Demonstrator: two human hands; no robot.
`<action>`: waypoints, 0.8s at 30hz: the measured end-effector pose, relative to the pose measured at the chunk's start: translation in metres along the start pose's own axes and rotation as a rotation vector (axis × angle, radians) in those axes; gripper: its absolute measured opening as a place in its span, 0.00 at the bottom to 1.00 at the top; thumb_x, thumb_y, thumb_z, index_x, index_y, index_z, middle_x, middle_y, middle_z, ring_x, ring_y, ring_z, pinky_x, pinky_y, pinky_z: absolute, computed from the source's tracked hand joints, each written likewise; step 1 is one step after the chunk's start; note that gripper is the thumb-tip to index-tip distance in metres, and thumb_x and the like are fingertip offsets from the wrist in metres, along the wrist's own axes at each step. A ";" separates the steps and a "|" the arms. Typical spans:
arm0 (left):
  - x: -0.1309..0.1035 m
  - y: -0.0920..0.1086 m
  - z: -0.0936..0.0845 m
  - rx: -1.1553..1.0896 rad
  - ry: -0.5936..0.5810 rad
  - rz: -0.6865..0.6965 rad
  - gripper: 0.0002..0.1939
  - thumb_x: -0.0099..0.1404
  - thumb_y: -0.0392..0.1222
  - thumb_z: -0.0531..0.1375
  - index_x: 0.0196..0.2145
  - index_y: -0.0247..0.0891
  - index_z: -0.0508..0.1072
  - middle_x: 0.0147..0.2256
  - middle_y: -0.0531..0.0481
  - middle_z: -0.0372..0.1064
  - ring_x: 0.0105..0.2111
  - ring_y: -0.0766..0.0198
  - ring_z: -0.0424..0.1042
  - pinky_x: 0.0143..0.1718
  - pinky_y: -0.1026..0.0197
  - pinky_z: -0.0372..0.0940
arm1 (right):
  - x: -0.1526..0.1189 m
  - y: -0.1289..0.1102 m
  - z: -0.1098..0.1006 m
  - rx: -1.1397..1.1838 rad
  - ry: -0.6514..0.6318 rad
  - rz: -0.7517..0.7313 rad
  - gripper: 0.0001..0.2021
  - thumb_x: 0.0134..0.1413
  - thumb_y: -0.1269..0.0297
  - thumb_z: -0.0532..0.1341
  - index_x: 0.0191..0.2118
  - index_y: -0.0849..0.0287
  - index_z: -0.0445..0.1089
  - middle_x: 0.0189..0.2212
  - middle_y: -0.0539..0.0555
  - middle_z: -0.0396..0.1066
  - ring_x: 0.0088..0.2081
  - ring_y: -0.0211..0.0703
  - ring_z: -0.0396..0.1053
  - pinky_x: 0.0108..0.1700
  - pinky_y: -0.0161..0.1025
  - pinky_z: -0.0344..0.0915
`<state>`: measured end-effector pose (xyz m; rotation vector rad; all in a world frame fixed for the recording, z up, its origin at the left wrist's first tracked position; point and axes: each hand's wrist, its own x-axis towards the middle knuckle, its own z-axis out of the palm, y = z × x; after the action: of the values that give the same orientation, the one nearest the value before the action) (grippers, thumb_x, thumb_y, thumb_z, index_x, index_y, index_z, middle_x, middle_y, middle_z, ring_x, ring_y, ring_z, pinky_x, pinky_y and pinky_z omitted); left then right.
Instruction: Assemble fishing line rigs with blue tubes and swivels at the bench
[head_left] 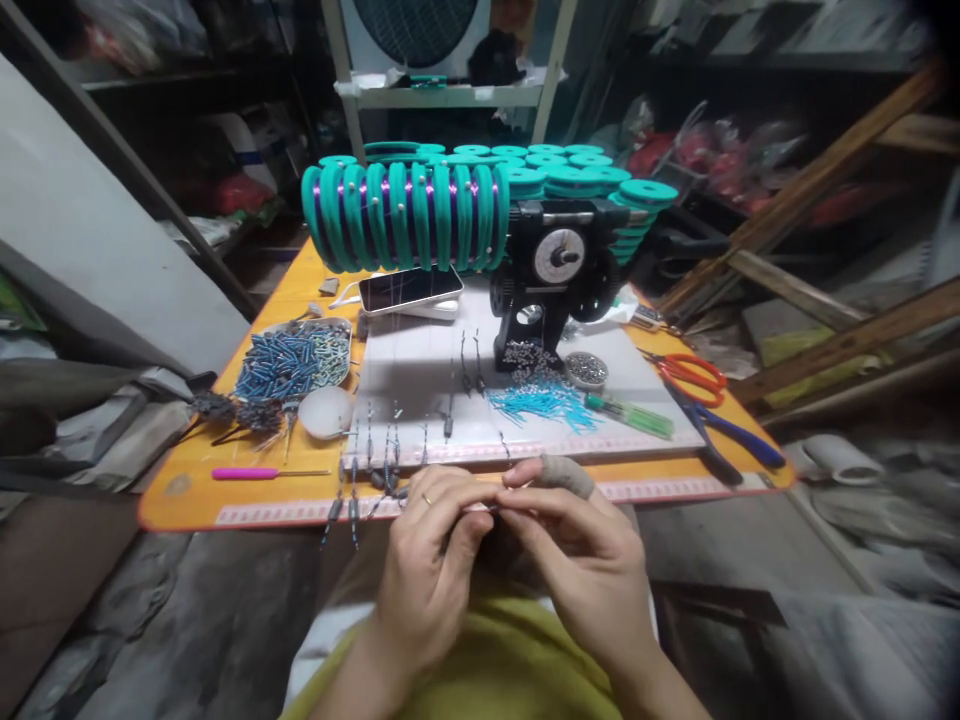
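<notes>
The left hand (427,560) and right hand (592,540) pinch a tiny dark thing (492,508) between their fingertips, by the near edge of the yellow table (180,500). It looks thin, but fingers hide most of it. Just past them, bright blue sticks (544,403) lie on a white board (409,350). Farther back is a row of green spools (416,225).

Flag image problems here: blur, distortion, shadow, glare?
Head view, right side: wooden frame blurred and stretched; head view, centre: white board shaded below the green spools, purple windings glinting; head view, lower middle: tiny piece at left grip and right grip can't be made out.
</notes>
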<state>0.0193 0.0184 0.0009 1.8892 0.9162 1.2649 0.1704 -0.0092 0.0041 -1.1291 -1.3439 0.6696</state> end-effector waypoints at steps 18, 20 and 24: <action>0.004 -0.002 0.003 0.344 0.029 0.137 0.08 0.61 0.30 0.60 0.35 0.43 0.69 0.31 0.53 0.71 0.36 0.59 0.69 0.47 0.51 0.56 | 0.004 0.003 -0.009 0.204 -0.006 0.174 0.02 0.54 0.68 0.66 0.33 0.56 0.78 0.35 0.56 0.75 0.38 0.42 0.74 0.31 0.32 0.72; 0.005 -0.002 0.004 0.321 0.021 0.121 0.08 0.61 0.30 0.60 0.35 0.43 0.70 0.31 0.53 0.72 0.36 0.59 0.69 0.47 0.51 0.56 | 0.004 0.003 -0.010 0.236 -0.016 0.183 0.03 0.54 0.69 0.66 0.34 0.56 0.78 0.35 0.56 0.75 0.38 0.42 0.74 0.32 0.33 0.72; 0.006 -0.002 0.005 0.297 0.002 0.142 0.09 0.60 0.31 0.62 0.36 0.43 0.71 0.30 0.54 0.74 0.34 0.59 0.70 0.48 0.50 0.55 | 0.005 0.003 -0.012 0.266 -0.029 0.185 0.04 0.54 0.70 0.65 0.35 0.55 0.78 0.36 0.56 0.75 0.40 0.42 0.74 0.33 0.33 0.72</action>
<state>0.0252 0.0239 0.0005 2.2176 1.0324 1.2682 0.1828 -0.0070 0.0052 -1.0365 -1.1428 0.9726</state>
